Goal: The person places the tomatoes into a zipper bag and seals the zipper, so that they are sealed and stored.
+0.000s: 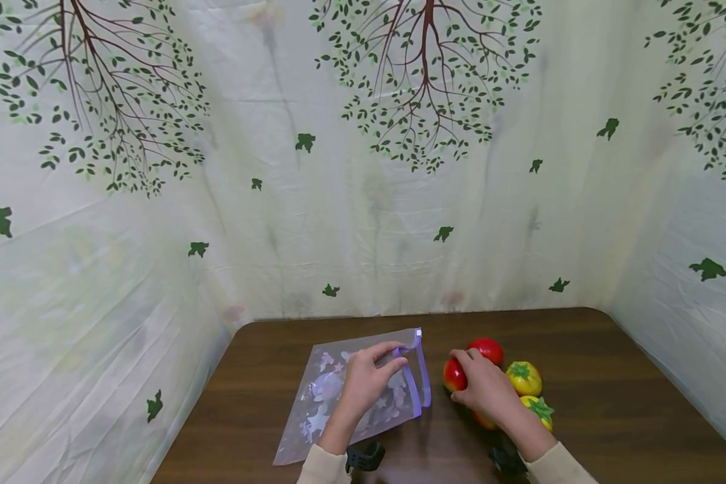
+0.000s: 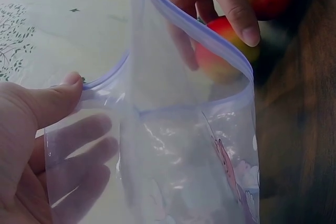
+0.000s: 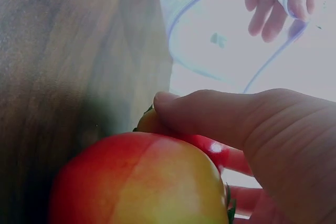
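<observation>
My left hand (image 1: pixel 366 382) pinches the purple-trimmed mouth of a clear zip bag (image 1: pixel 302 417) between thumb and fingers. In the left wrist view the bag's mouth (image 2: pixel 184 22) gapes open, and the fingers show through the plastic. To the right, my right hand (image 1: pixel 493 393) grips a red tomato (image 1: pixel 454 375) with yellowish patches, thumb on one side and fingers on the other. This tomato (image 3: pixel 210 148) is partly hidden by the thumb in the right wrist view. A larger-looking red-and-yellow tomato (image 3: pixel 142 182) sits in front of it, near the camera.
Beyond the right hand lies another red tomato (image 1: pixel 487 349). Two yellow fruits with green leafy tops, one farther back (image 1: pixel 523 378) and one nearer (image 1: pixel 540 410), sit right of it. A printed curtain (image 1: pixel 375 269) hangs behind the brown table (image 1: pixel 599 396).
</observation>
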A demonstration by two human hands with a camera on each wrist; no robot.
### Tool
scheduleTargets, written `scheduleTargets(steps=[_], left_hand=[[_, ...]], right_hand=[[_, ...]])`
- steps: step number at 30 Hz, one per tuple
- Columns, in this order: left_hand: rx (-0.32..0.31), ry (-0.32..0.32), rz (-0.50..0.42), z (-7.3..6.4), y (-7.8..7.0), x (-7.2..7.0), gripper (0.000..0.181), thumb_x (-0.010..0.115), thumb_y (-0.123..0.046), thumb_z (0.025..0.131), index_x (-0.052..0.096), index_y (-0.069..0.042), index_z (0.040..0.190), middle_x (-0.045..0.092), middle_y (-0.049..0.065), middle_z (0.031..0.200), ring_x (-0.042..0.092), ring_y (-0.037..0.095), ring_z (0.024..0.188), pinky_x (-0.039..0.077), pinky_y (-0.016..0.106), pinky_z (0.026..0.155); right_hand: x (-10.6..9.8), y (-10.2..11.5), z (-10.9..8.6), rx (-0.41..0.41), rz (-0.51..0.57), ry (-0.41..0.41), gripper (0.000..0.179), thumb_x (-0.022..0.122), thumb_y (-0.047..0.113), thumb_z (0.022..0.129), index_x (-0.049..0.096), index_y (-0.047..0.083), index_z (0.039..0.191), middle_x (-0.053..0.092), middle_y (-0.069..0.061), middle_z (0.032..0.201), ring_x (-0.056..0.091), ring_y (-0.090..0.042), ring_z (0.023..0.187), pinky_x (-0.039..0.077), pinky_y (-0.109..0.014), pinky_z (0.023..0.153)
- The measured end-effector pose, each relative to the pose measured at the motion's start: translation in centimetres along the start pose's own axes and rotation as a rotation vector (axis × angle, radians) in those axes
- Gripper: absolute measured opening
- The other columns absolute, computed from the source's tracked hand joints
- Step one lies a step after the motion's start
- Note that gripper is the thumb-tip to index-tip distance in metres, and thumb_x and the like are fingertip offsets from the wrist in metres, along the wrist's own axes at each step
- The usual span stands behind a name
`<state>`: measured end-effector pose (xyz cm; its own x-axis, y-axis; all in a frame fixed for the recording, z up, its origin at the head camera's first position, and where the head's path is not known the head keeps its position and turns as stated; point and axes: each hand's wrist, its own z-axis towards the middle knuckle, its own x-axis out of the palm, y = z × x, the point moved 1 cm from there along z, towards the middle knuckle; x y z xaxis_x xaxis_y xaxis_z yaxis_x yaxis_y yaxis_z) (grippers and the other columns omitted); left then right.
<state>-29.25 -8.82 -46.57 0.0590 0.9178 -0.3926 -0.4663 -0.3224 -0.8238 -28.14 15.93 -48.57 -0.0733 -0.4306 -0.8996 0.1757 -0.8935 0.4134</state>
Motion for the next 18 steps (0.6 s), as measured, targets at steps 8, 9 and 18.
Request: scheduleTargets(steps=[8, 9, 18], left_hand=[[0.023, -0.053, 0.042, 0.2, -0.1, 0.0, 0.029, 0.079, -0.031, 0.089, 0.075, -0.021, 0.115, 0.074, -0.009, 0.106, 0.069, 0.009, 0.095, 0.056, 0.028, 0.076], [0.023, -0.056, 0.044, 0.2, -0.1, 0.0, 0.029, 0.079, -0.032, 0.089, 0.075, -0.021, 0.115, 0.074, -0.009, 0.104, 0.069, 0.009, 0.093, 0.055, 0.027, 0.074], [0.016, -0.073, 0.055, 0.2, -0.3, -0.2, 0.03, 0.079, -0.034, 0.088, 0.076, -0.021, 0.115, 0.075, -0.008, 0.102, 0.07, 0.008, 0.09, 0.056, 0.026, 0.072]], right_hand=[[-0.5, 0.0, -0.1, -0.019, 0.037, -0.04, 0.081, 0.097, 0.023, 0.063, 0.06, 0.014, 0.134, 0.06, -0.012, 0.122, 0.063, -0.032, 0.104, 0.055, -0.06, 0.084], [-0.6, 0.0, -0.1, -0.024, 0.04, -0.047, 0.081, 0.097, 0.023, 0.063, 0.06, 0.013, 0.134, 0.06, -0.012, 0.122, 0.063, -0.031, 0.104, 0.055, -0.06, 0.084], [-1.2, 0.0, -0.3, -0.024, 0.078, -0.068, 0.079, 0.096, 0.022, 0.066, 0.059, 0.014, 0.135, 0.06, -0.009, 0.121, 0.063, -0.03, 0.101, 0.056, -0.057, 0.08]])
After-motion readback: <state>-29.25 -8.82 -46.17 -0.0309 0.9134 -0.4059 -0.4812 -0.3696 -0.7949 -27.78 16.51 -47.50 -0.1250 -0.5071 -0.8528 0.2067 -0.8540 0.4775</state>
